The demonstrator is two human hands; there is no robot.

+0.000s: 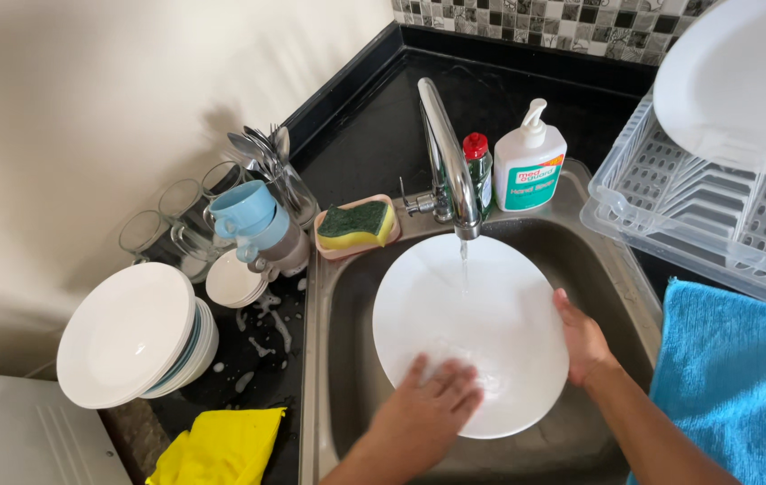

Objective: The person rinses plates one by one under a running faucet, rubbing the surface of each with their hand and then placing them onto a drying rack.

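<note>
White plate (pixel 482 314) sits tilted in sink (pixel 612 278), under faucet (pixel 450 166) stream. Right hand (pixel 585 341) grips its right rim, fingers closed; left hand (pixel 432 400) lies flat, open, on lower face, holding nothing.

The black counter (pixel 374 135) carries, at the frame's left, stacked white plates (pixel 132 337), glasses (pixel 176 220), blue cups (pixel 253 220) and a yellow cloth (pixel 221 445); at right, a drying rack (pixel 715 207).
</note>
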